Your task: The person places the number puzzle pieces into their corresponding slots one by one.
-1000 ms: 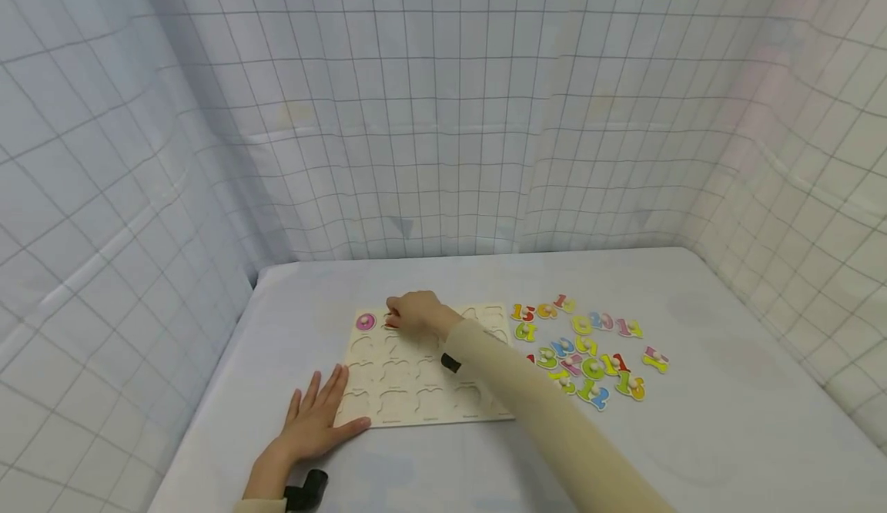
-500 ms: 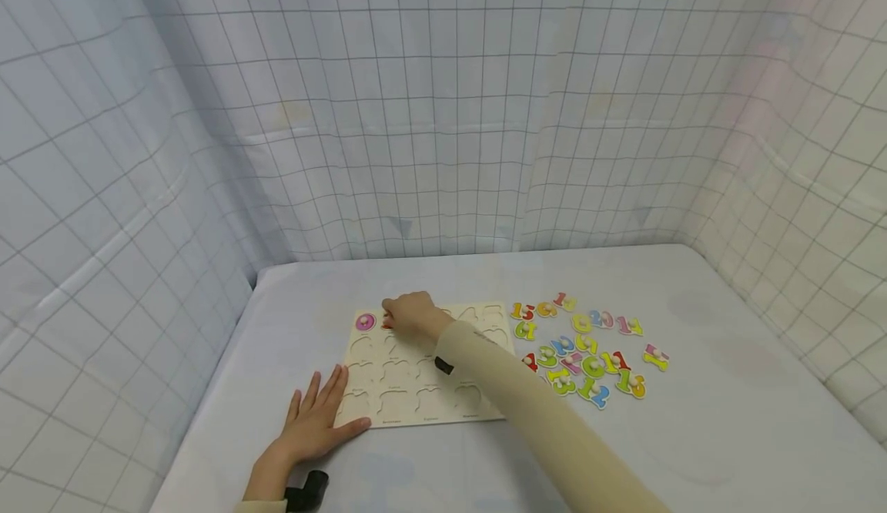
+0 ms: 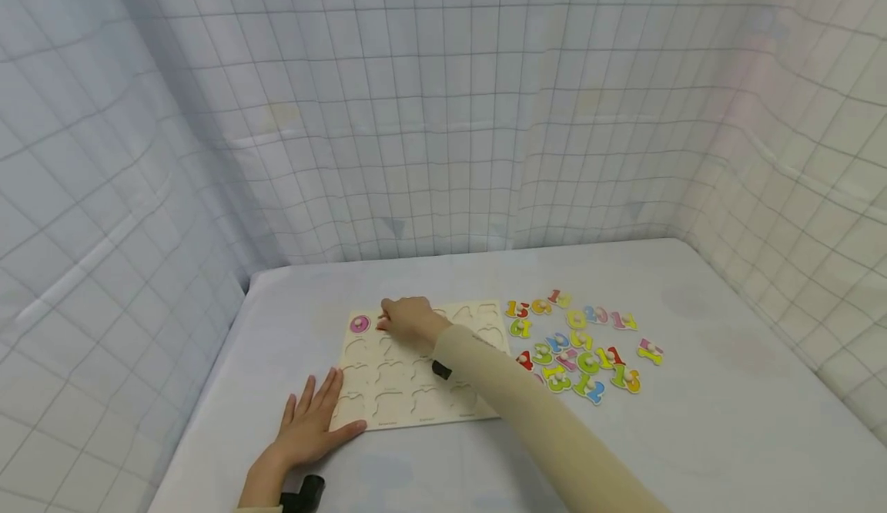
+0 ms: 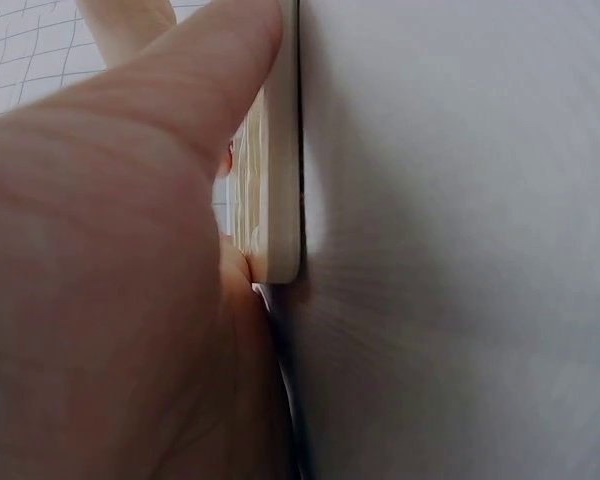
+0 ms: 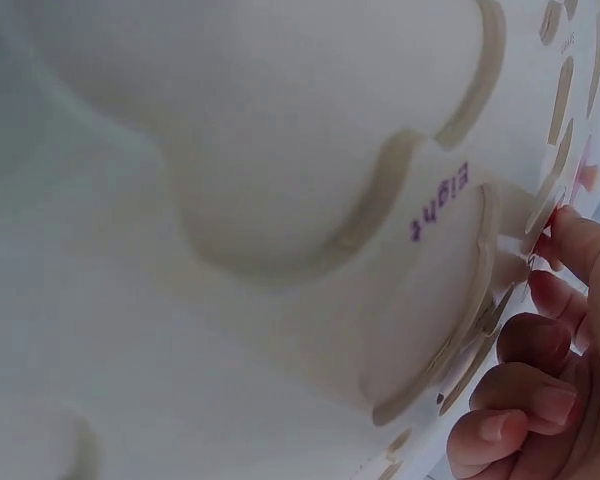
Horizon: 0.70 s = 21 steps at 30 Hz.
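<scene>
White table (image 3: 728, 428), gridded fabric walls (image 3: 450, 112), left grip (image 3: 305, 430) spread against wooden board (image 3: 409, 378), right grip (image 3: 410, 317) pinching probably a red piece (image 3: 382, 326).

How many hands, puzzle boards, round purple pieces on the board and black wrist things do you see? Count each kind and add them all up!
Left hand and right hand: 2
Puzzle board: 1
Round purple piece on the board: 1
Black wrist things: 2
Total: 6
</scene>
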### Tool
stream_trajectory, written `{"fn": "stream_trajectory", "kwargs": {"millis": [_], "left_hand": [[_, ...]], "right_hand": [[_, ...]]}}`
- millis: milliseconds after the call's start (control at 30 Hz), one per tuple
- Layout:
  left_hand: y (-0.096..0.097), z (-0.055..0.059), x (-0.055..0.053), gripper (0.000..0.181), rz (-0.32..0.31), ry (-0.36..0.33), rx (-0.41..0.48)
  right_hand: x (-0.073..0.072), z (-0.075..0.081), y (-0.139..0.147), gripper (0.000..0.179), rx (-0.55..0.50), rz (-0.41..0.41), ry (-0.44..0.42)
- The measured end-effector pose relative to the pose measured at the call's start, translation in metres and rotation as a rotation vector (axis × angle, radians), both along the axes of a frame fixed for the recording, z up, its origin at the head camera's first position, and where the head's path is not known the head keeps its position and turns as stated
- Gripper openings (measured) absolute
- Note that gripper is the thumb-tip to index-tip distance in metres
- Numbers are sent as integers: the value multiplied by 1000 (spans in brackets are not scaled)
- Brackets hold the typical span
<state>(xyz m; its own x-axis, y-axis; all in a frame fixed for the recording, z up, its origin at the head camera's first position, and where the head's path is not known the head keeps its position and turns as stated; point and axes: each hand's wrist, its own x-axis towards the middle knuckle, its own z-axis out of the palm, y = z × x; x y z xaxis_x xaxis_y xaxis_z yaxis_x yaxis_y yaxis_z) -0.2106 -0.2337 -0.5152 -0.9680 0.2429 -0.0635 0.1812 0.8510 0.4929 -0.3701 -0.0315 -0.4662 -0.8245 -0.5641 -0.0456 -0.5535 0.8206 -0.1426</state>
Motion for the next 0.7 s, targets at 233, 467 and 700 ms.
{"fn": "stream_trajectory", "kwargs": {"millis": [233,467,700], "left_hand": [[-1,-3,-2,105,-5,5,12],[-2,7,1,104,7,-32,6],[4,15,5,105,-1,-83,-30]], "right_hand": [[3,7,8,33,-24,-71,-81],[1,21,43,32,-23,-68,-67],[5,20,115,33,-69,-117,-57]]}}
